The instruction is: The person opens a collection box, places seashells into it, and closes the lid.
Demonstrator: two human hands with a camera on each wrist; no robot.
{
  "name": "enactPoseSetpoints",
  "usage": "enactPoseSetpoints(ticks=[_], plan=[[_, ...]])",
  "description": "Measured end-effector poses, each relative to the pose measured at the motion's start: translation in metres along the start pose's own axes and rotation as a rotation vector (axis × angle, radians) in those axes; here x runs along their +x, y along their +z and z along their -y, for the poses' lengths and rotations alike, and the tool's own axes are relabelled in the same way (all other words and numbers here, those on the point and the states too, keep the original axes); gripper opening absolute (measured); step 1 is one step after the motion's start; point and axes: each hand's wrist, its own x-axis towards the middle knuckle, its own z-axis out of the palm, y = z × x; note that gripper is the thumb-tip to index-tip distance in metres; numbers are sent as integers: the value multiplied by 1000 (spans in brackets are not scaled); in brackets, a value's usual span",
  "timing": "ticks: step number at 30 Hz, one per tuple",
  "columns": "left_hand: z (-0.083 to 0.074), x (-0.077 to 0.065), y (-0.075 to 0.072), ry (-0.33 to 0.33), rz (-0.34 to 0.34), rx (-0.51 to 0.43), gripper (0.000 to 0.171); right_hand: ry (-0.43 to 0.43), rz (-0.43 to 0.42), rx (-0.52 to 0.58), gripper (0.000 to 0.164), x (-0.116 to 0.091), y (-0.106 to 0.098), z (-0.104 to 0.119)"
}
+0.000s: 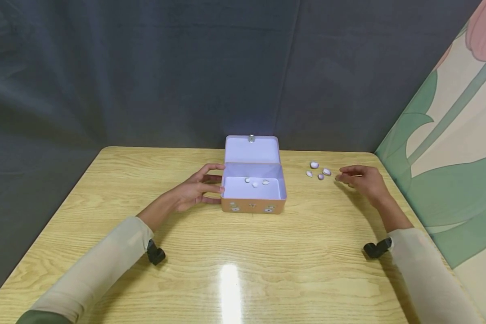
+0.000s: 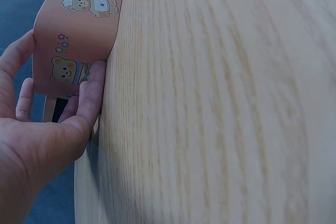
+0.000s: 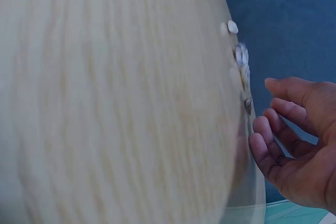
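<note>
A small tin box point(image 1: 253, 205) with its lid raised stands on the table. Its inside is pale lilac, its outside orange with bear pictures. Three small whitish seashells point(image 1: 265, 182) lie in it. My left hand point(image 1: 196, 186) touches the box's left side with spread fingers; the left wrist view shows those fingers point(image 2: 92, 93) against the printed wall. To the right of the box lies a loose group of several seashells point(image 1: 321, 177). Just right of them is my right hand point(image 1: 362, 180), its fingers loosely bent. In the right wrist view nothing shows between thumb and fingers.
The wooden table point(image 1: 267, 252) has a dark curtain point(image 1: 186, 81) behind it. A flower-patterned panel point(image 1: 449, 189) borders its right side. Each sleeve carries a small black wrist camera point(image 1: 155, 255).
</note>
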Motion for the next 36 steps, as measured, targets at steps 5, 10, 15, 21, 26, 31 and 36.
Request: enactPoseSetpoints(ticks=[5,10,15,21,26,31,36], plan=[[0,0,0,-2,2,3,73,51,33,-44,54,0,-1,-3],[1,0,-1,-1,2,0,74,87,41,-83,60,-1,0,0],[1,0,0,-1,-2,-4,73,88,13,-102,55,0,2,2],[0,-1,1,-2,-5,-1,74,69,-19,-117,43,0,5,3],[1,-1,1,-1,-3,-2,75,62,-20,-108,42,0,7,4],[0,0,1,-3,-3,0,75,58,-12,-92,42,0,7,4],[0,0,1,-7,0,3,76,47,3,-59,44,-1,7,6]])
